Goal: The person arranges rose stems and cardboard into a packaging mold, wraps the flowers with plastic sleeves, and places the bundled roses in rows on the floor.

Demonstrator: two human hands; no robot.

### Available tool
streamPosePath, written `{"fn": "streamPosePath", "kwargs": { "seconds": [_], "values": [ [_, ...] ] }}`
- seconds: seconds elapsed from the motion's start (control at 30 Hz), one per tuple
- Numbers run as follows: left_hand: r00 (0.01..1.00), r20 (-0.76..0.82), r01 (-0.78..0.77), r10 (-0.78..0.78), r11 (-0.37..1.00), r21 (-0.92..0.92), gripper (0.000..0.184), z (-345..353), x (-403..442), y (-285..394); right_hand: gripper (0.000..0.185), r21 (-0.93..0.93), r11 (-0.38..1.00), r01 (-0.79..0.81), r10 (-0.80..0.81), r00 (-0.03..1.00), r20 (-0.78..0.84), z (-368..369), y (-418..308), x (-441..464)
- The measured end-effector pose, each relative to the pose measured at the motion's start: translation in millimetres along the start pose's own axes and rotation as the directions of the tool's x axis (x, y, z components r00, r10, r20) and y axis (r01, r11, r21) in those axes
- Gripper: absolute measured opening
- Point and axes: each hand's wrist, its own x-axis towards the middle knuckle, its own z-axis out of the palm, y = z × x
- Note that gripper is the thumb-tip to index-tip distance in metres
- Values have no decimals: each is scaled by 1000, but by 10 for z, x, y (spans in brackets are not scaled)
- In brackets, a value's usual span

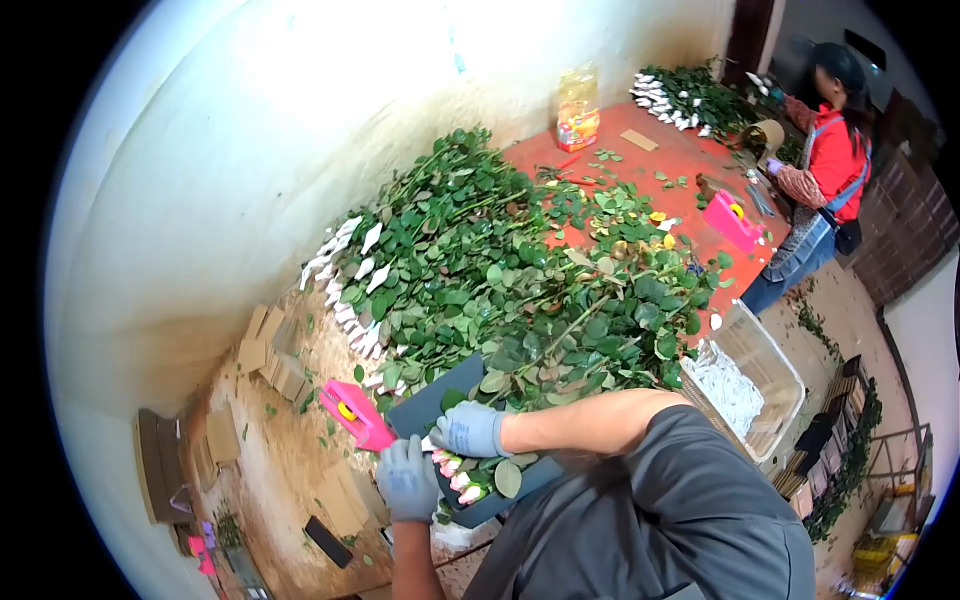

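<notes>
Both my hands wear grey gloves and meet over a dark grey board or box [428, 402]. My right hand [470, 430] is closed, with a white-sleeved rose tip [429, 444] at its fingertips. The fingers of my left hand [408, 480] are bent close against that tip; what they grip is hidden. Several pale pink roses [462, 480] lie in a row on the dark surface just below my right hand, with green leaves beside them. A pink tape dispenser [357, 414] with a yellow roll stands at the upper left of my hands.
A big pile of leafy roses [450, 260] with white-sleeved heads covers the table ahead. White sleeves fill a clear bin [745, 375] at right. Cardboard pieces [272, 352] and a phone-like black object [328, 542] lie left. A co-worker [835, 170] stands by the red table, near another dispenser [733, 220].
</notes>
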Motion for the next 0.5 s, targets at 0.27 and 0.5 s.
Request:
{"fn": "streamPosePath", "kwargs": {
  "seconds": [0.27,0.5],
  "values": [
    [990,91,-124,111,981,149,8,-67,66,-111,11,37,995,-91,88,991,97,-95,3,61],
    [882,237,347,-408,901,260,10,0,-408,-607,29,-149,988,36,-18,992,123,-75,22,12]
  ]
}}
